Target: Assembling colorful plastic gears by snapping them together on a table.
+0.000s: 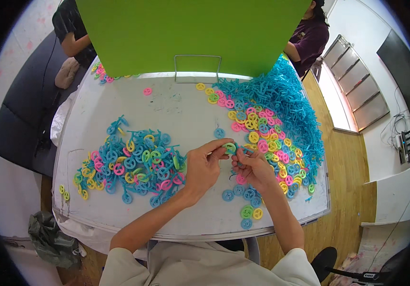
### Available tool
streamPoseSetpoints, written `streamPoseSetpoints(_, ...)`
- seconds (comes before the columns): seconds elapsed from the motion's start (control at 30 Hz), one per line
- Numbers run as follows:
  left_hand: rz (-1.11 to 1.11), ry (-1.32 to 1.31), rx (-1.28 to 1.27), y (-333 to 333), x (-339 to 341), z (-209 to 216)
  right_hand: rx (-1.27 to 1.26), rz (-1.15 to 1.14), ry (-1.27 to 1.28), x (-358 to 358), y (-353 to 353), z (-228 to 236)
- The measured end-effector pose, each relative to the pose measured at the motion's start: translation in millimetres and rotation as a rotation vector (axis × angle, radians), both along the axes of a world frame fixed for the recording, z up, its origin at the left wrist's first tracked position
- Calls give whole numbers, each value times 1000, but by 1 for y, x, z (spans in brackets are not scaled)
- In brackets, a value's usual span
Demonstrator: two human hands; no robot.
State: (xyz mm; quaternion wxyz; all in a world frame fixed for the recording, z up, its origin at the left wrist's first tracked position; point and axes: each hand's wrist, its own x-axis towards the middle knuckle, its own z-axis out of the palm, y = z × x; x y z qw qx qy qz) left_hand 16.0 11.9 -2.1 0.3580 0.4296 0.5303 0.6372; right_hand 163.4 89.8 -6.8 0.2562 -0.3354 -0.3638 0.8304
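Near the table's middle, my left hand pinches a small green plastic wheel between thumb and fingers. Close beside it, my right hand has its fingers closed on a thin blue plastic stem that points toward the wheel. Whether the two pieces are joined I cannot tell, as fingertips cover the meeting point. To the right of my right hand spread loose wheels in pink, yellow, green and blue. A heap of blue stems lies beyond them. Left of my left hand is a pile of wheels with blue stems.
An upright green board with a wire stand crosses the far side of the white table. One person is at the far left, another at the far right. A dark bag sits on the floor at left.
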Motion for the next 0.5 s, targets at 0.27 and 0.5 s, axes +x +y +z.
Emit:
streamPoseSetpoints(0.27, 33, 73, -36, 2, -2, -6, 817, -257, -370, -11, -11, 3)
streamPoseSetpoints(0.5, -48, 107, -31, 9, 6, 10, 785, -148, -426, 10, 0, 7)
